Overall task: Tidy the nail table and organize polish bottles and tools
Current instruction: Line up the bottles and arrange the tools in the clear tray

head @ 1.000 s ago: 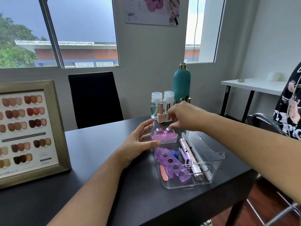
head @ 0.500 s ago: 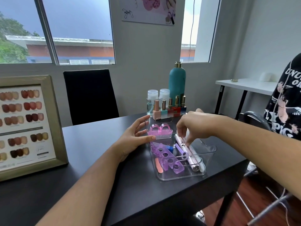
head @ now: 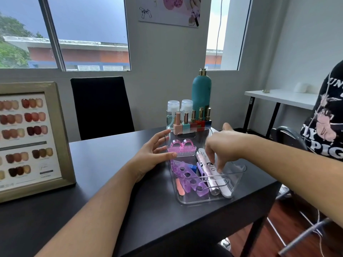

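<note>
Head view: my left hand [head: 150, 156] lies spread, fingers straight against the left wall of the clear tray [head: 236, 174] on the black surface [head: 111, 182]; my right hand [head: 222, 145] hangs curled over the pink tube [head: 207, 169] inside, and I cannot tell whether it grips; polish bottles [head: 193, 121] stand in a row at the tray's far end.

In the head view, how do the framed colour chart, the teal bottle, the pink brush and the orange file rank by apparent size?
1. framed colour chart, though it stands nearer the camera, which enlarges it
2. teal bottle
3. pink brush
4. orange file
</note>
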`<action>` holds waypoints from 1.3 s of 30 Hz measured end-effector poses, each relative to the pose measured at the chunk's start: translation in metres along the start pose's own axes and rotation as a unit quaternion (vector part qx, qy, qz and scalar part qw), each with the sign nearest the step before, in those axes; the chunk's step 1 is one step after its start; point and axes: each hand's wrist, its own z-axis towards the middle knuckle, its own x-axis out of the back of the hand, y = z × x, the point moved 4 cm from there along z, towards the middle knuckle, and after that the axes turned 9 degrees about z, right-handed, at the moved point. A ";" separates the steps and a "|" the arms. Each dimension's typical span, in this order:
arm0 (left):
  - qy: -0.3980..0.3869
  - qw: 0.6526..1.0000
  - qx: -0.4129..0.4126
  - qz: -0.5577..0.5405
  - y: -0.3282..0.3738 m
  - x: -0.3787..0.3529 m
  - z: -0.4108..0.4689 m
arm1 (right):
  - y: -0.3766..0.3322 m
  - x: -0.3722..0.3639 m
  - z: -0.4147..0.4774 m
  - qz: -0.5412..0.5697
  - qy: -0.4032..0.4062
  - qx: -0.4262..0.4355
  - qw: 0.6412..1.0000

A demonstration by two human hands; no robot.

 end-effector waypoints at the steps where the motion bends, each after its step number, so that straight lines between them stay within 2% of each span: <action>1: 0.000 1.000 0.001 0.001 0.000 0.000 0.000 | 0.001 0.000 0.000 0.001 0.007 -0.002 1.000; 5: -0.002 1.000 0.003 -0.001 0.000 -0.001 0.000 | 0.003 0.004 0.000 0.010 0.030 -0.001 0.999; 14: 0.004 1.000 -0.011 -0.011 -0.002 0.000 0.001 | 0.000 -0.002 -0.001 -0.040 0.000 -0.007 0.999; 16: 0.004 1.000 -0.012 -0.012 -0.002 0.000 0.001 | 0.002 0.003 -0.003 -0.017 0.032 -0.004 0.999; 19: 0.002 1.000 -0.011 -0.011 0.000 0.000 0.001 | 0.001 0.013 -0.004 0.078 0.100 0.029 0.991; 21: 0.002 1.000 -0.010 -0.010 0.000 -0.001 0.000 | -0.005 0.010 -0.003 0.136 0.076 0.045 0.987; 23: 0.001 1.000 -0.007 -0.007 0.001 -0.001 0.000 | -0.011 0.004 0.000 0.142 0.048 0.048 0.988; 29: 0.001 1.000 -0.004 0.000 0.002 -0.001 -0.001 | -0.007 0.003 0.004 0.117 0.049 0.026 0.992; 34: 0.008 1.000 0.003 -0.007 0.003 -0.001 -0.003 | -0.021 0.011 0.008 0.155 0.087 0.071 0.982; 39: 0.010 1.000 -0.005 0.002 0.001 0.000 -0.003 | -0.038 0.010 0.018 0.157 0.016 0.071 0.985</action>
